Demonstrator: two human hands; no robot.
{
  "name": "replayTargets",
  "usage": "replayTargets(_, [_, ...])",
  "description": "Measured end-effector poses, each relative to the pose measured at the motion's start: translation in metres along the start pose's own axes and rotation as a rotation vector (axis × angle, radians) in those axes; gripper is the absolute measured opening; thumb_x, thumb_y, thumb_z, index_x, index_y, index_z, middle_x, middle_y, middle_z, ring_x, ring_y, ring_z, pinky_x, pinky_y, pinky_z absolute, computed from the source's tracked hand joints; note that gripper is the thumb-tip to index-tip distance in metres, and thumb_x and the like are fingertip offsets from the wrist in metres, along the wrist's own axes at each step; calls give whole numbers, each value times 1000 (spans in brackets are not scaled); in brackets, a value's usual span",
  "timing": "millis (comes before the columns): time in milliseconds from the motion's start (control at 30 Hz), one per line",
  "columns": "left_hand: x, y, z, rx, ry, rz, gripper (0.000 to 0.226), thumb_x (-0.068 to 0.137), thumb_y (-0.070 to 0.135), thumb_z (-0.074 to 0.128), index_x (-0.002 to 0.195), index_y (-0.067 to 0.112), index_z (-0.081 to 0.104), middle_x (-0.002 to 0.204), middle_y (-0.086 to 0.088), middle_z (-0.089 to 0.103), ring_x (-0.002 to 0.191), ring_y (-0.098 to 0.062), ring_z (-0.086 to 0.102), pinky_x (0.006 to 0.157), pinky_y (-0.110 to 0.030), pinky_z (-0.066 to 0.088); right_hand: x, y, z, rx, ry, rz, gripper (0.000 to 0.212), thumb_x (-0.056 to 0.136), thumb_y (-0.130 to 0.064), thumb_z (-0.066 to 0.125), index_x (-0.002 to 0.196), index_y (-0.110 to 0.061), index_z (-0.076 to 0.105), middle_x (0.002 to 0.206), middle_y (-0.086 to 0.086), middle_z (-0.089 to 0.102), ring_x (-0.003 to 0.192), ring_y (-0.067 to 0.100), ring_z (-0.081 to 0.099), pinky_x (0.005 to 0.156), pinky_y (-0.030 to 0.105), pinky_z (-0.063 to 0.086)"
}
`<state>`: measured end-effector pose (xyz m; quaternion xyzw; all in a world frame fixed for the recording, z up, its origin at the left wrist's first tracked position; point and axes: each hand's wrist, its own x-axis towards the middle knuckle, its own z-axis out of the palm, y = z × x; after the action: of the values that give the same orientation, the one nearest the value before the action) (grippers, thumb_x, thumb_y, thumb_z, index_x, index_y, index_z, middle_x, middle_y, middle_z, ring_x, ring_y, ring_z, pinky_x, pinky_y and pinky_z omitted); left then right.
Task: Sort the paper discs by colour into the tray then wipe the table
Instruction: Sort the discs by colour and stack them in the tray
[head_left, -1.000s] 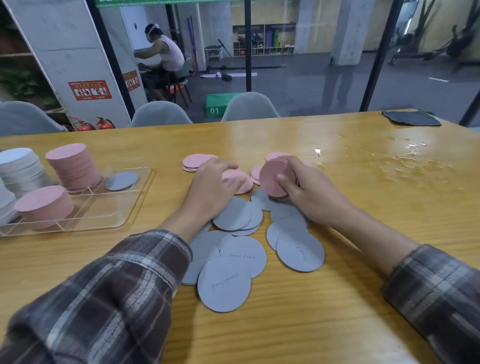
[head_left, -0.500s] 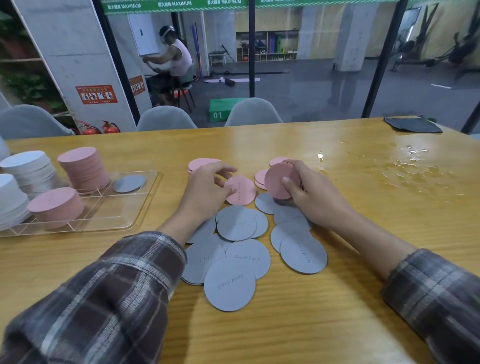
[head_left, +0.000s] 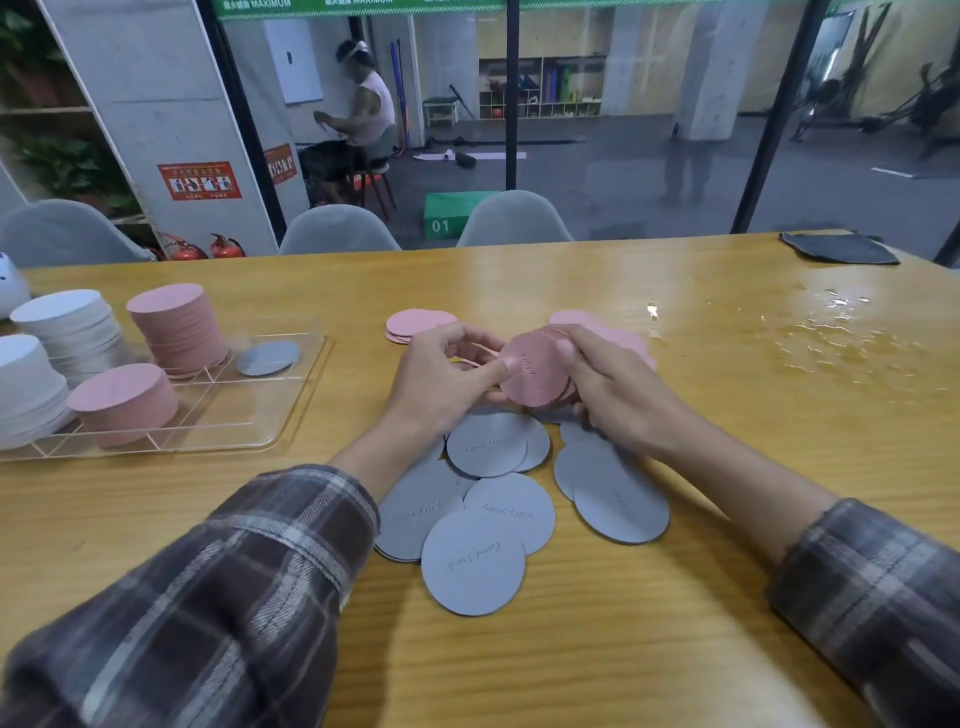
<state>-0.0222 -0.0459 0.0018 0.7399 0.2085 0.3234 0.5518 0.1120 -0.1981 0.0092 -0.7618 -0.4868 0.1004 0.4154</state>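
Together, both hands (head_left: 447, 379) grip pink discs (head_left: 535, 371).

Small pink stack (head_left: 535, 371) held upright-ish above the table (head_left: 675, 623), face toward the viewer. R hand (head_left: 618, 395) grips it from the right and L hand (head_left: 441, 384) pinches its left edge. Below it, loose grey discs (head_left: 472, 561) lie flat and overlapping (some w/ faint handwriting). More pink discs (head_left: 415, 322) lie flat beyond the hands, w/ another few (head_left: 576, 318) partly hidden behind R hand. Clear tray (head_left: 249, 410) at left holds two pink piles (head_left: 176, 325), two white piles (head_left: 67, 322) and one grey disc (head_left: 267, 357) alone in a far-right compartment. Water (head_left: 852, 343) is pooled at far right. Dark cloth (head_left: 839, 248) lies flat at the far right corner.
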Motion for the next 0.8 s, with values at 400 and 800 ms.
replayTargets(400, [10,-11,-15,498,98,175,15,91,33,79,97,19,80,96,9,77,90,-7,68,75,-7,42,1,-2,-6,-226,61,-38,48,106,-27,51,153,-21,40,138,1,58,125,20,52,100,29,40])
replayTargets(800, [15,-19,-21,731,5,163,18,85,37,83,87,22,73,84,8,70,82,-8,63,72,-29,51,2,6,-5,-254,27,-10,53,108,-24,45,158,-15,31,140,8,54,124,24,49,101,33,39])
